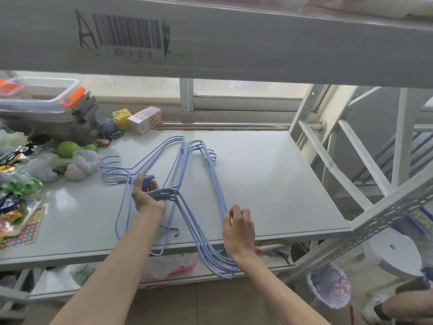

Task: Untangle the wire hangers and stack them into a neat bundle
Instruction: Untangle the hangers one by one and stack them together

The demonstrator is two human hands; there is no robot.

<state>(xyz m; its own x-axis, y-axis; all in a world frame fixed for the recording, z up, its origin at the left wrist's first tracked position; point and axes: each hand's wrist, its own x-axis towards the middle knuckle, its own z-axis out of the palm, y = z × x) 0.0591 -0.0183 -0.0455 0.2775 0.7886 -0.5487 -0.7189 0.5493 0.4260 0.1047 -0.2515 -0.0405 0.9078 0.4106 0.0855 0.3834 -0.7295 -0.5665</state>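
Observation:
Several light blue wire hangers (pixel 187 170) lie tangled on the white shelf surface (pixel 269 184), in roughly three overlapping groups. One group's hooks (pixel 110 170) point left, another's hooks (pixel 212 154) sit at the far middle. My left hand (pixel 147 195) grips a bunch of hanger wires where the left and middle groups cross. My right hand (pixel 239 228) hovers with loosely curled fingers beside the right group's long wires (pixel 218 191), whose lower ends hang over the shelf's front edge. Whether its fingertips touch a wire is unclear.
Clutter fills the shelf's left side: a clear bin with orange latches (pixel 42 99), a green toy (pixel 70 148), mesh sponges (pixel 82 165), small boxes (pixel 145 120), snack packets (pixel 14 207). An upper shelf beam (pixel 210 43) hangs overhead. Metal rack braces (pixel 351 160) stand right.

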